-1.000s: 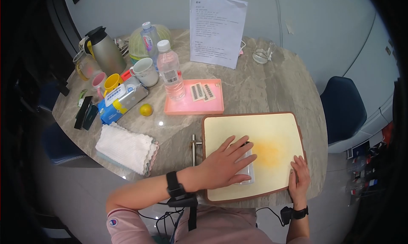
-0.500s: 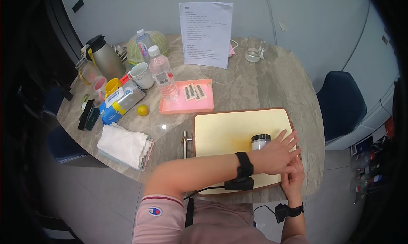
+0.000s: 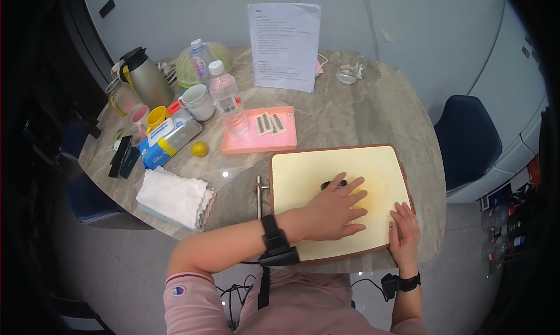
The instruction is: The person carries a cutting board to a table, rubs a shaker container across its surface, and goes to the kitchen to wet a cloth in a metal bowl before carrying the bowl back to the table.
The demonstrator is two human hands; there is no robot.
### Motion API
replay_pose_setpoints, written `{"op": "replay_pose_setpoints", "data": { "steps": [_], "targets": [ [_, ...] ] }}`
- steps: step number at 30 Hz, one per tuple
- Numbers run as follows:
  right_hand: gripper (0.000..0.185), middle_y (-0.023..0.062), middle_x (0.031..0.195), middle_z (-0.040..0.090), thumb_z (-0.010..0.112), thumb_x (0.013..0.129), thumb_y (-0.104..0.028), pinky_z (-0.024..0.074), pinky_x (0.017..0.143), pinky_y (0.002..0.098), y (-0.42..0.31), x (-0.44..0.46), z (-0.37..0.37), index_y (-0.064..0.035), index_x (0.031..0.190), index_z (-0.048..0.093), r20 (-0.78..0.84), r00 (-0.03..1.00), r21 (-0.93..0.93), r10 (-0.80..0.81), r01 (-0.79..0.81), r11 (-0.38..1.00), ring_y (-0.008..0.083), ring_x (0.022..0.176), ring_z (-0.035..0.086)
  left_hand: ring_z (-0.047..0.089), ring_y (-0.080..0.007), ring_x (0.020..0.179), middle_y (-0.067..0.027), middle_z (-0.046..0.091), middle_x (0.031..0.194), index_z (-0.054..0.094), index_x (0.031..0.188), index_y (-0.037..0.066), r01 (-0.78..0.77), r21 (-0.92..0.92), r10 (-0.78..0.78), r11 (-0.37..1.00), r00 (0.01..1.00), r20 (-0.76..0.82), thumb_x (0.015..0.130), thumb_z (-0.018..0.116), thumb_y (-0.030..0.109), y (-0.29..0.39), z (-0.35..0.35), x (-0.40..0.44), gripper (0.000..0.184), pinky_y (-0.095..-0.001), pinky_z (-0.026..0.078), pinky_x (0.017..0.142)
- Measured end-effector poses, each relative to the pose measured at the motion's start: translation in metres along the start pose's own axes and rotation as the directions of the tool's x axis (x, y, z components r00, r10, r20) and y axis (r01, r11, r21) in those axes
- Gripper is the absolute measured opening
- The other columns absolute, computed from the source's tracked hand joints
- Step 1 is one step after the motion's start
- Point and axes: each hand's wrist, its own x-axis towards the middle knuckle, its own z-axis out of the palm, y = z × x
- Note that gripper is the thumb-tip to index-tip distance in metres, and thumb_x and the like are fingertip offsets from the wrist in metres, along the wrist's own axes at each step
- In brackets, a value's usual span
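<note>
One black-lidded jar (image 3: 326,186), mostly hidden, is covered by the left hand (image 3: 326,215), whose fingers are spread wide, near the middle of one cream board (image 3: 303,166). One yellow stain (image 3: 373,195) is seen beside those fingertips. The right hand (image 3: 404,230) is laid on the board's right edge, its fingers extended; whether the edge is gripped cannot be told. Beyond the board, one pink tray (image 3: 254,148) is occupied by two printed cards (image 3: 263,124); three mugs (image 3: 198,104) and one yellow fruit (image 3: 199,149) are placed farther left.

The grey table (image 3: 361,119) carries a board (image 3: 297,166), a tray (image 3: 256,149), folded cloths (image 3: 172,196).
</note>
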Motion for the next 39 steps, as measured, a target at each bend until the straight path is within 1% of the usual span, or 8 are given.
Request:
{"op": "replay_pose_setpoints", "data": {
  "steps": [7,10,11,18,27,30,33,39],
  "targets": [
    [0.028,0.0168,0.131,0.059,0.051,0.088,-0.005,0.0353,0.109,0.0479,0.006,-0.003,0.004,-0.0013,0.113,0.064,0.006,0.999,-0.037,-0.044,0.045,0.998,0.0392,0.127,0.049,0.018,-0.0446,0.144,-0.0201,0.023,0.156,0.047,0.142,0.015,0.136,-0.026,-0.138,0.99,0.989,-0.052,0.095,0.056,0.034,-0.002,-0.016,-0.075,0.051,-0.0584,0.019,0.115],
    [0.029,0.0177,0.132,0.058,0.049,0.09,-0.005,0.0341,0.11,0.0479,0.008,-0.003,0.005,-0.0008,0.115,0.063,0.016,0.999,-0.028,-0.05,0.05,0.998,0.0389,0.129,0.048,0.013,-0.0415,0.147,-0.018,0.02,0.158,0.045,0.143,0.016,0.19,-0.059,-0.196,0.98,0.975,-0.106,0.096,0.054,0.038,0.0,-0.013,-0.096,0.054,-0.0577,0.018,0.116],
    [0.03,0.0179,0.133,0.058,0.049,0.091,-0.005,0.0339,0.111,0.0472,0.011,-0.004,0.007,-0.0003,0.116,0.063,0.008,0.998,-0.028,-0.056,0.056,0.998,0.0385,0.129,0.048,0.015,-0.0457,0.145,-0.022,0.019,0.157,0.042,0.144,0.015,0.179,-0.046,-0.183,0.983,0.977,-0.112,0.094,0.058,0.036,0.0,-0.014,-0.099,0.056,-0.0564,0.02,0.116],
    [0.029,0.0177,0.134,0.057,0.048,0.093,-0.006,0.0336,0.111,0.0454,0.001,-0.003,0.001,0.0007,0.118,0.062,0.051,0.998,-0.05,-0.02,0.023,0.998,0.0371,0.131,0.048,0.02,-0.0449,0.143,-0.0251,0.024,0.153,0.05,0.137,0.009,0.11,-0.027,-0.113,0.994,0.972,-0.207,0.09,0.061,0.046,0.005,-0.002,-0.053,0.061,-0.0593,0.02,0.114],
    [0.028,0.0163,0.129,0.06,0.054,0.088,-0.005,0.0399,0.105,0.0471,0.0,0.0,0.001,-0.0022,0.114,0.063,-0.004,1.0,-0.015,-0.029,0.029,0.999,0.0387,0.126,0.051,0.03,-0.0417,0.14,-0.0255,0.052,0.134,0.062,0.123,0.003,-0.098,-0.088,0.078,0.991,0.977,-0.2,0.09,0.051,0.06,0.019,0.036,0.051,0.067,-0.0603,0.019,0.113],
    [0.032,0.0178,0.128,0.06,0.056,0.088,-0.013,0.0415,0.103,0.0475,0.009,-0.003,0.004,-0.0011,0.118,0.061,0.014,1.0,-0.019,-0.008,0.009,1.0,0.0409,0.123,0.052,0.031,-0.0415,0.14,-0.0246,0.052,0.135,0.059,0.127,0.003,-0.051,-0.084,0.054,0.995,0.998,0.022,0.09,0.049,0.061,0.031,0.036,0.079,0.07,-0.0588,0.019,0.115],
    [0.043,0.0198,0.127,0.06,0.059,0.089,-0.022,0.0379,0.106,0.049,0.015,-0.009,0.005,-0.0001,0.126,0.057,0.013,0.999,0.023,0.034,-0.034,0.999,0.0425,0.124,0.051,0.03,-0.0405,0.141,-0.024,0.05,0.138,0.056,0.131,0.004,-0.039,-0.128,0.045,0.991,0.998,0.042,0.09,0.05,0.06,0.039,0.044,0.098,0.07,-0.056,0.019,0.116],
    [0.029,0.0157,0.126,0.061,0.057,0.086,-0.013,0.0402,0.104,0.049,0.015,-0.004,0.0,-0.0027,0.113,0.064,0.005,0.999,-0.028,-0.032,0.032,0.999,0.0389,0.122,0.053,0.029,-0.0385,0.142,-0.0232,0.049,0.14,0.055,0.132,0.005,-0.016,-0.071,0.019,0.997,0.998,0.054,0.091,0.05,0.059,0.033,0.043,0.083,0.068,-0.0544,0.019,0.116]
  ]
}}
